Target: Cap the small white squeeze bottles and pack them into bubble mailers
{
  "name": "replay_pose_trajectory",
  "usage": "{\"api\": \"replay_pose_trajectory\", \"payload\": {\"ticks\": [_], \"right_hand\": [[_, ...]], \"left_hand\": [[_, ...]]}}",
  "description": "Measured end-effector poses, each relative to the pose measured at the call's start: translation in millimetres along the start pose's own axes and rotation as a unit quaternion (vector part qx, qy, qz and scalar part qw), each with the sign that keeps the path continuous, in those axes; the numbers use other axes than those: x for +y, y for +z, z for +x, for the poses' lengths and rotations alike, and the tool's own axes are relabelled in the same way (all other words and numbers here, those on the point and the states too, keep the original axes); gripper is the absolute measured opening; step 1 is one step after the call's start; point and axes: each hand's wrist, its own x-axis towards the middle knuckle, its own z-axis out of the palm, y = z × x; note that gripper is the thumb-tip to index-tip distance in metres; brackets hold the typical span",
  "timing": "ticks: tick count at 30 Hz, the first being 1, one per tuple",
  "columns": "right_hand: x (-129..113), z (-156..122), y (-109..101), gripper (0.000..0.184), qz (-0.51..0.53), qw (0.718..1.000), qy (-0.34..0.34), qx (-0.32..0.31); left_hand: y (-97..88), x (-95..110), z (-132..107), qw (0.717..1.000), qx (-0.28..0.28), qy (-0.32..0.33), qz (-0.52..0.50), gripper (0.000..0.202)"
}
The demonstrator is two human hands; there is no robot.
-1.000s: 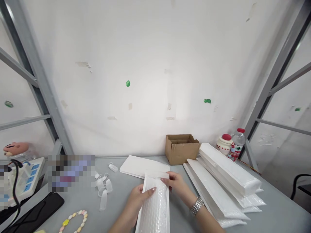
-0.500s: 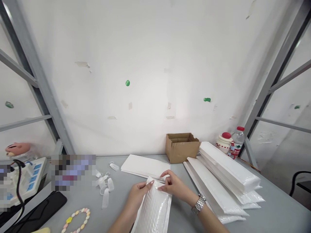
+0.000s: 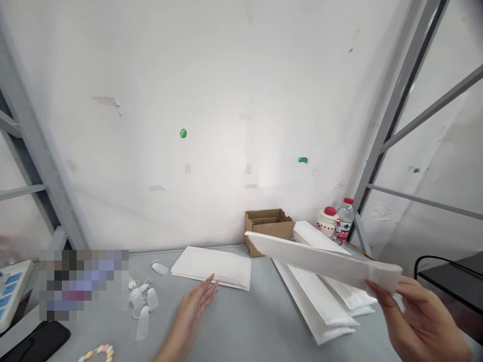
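Note:
My right hand (image 3: 424, 314) grips a white padded envelope (image 3: 320, 260) by its near end, held up at the right above other envelopes. Beneath it on the table lie stacked white padded envelopes (image 3: 313, 296), partly covered by the held one. My left hand (image 3: 193, 311) holds nothing; its fingers are stretched out at the near edge of a flat pair of white envelopes (image 3: 213, 264). Whether the fingertips touch that pair I cannot tell. To the left of this hand are several small translucent white plastic pieces with loops (image 3: 142, 322).
A brown cardboard box (image 3: 268, 229) stands against the wall. Behind the stacks are a cream jar with a red lid (image 3: 327, 221) and a plastic bottle (image 3: 345, 218). On the left lie a black phone (image 3: 41, 342), a bead bracelet (image 3: 98, 352) and a power strip (image 3: 13, 286).
The envelope held by both hands has left the front middle; my right hand now holds an envelope over the right-hand stacks. My left hand has let go and opened. The view has turned right.

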Motion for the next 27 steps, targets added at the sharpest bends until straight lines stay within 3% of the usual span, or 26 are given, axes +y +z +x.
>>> {"api": "replay_pose_trajectory", "payload": {"ticks": [2,6,9,14,23,27], "right_hand": [[18,-10,-10,0.008,-0.063,0.995,-0.070,0.018],[53,-36,-8,0.009,-0.179,0.957,-0.222,-0.059],[73,-54,-3,0.015,-0.218,0.925,-0.290,-0.114],[87,-70,-1,0.020,-0.249,0.892,-0.316,-0.204],[88,-70,4,0.023,-0.276,0.901,-0.272,-0.193],[77,-65,-2,0.035,-0.268,0.905,-0.267,-0.194]], "left_hand": [[2.0,-4,1,1.000,0.019,-0.021,-0.008,0.017],[2.4,-10,4,0.999,0.027,-0.043,-0.018,0.014],[0.6,-10,4,0.999,0.017,-0.036,-0.023,0.015],[0.2,-6,2,0.999,0.018,-0.032,-0.021,0.018],[-0.2,-7,-1,0.999,0.007,-0.029,-0.020,0.018],[-0.1,-7,-2,1.000,0.000,-0.017,-0.020,0.019]]}}
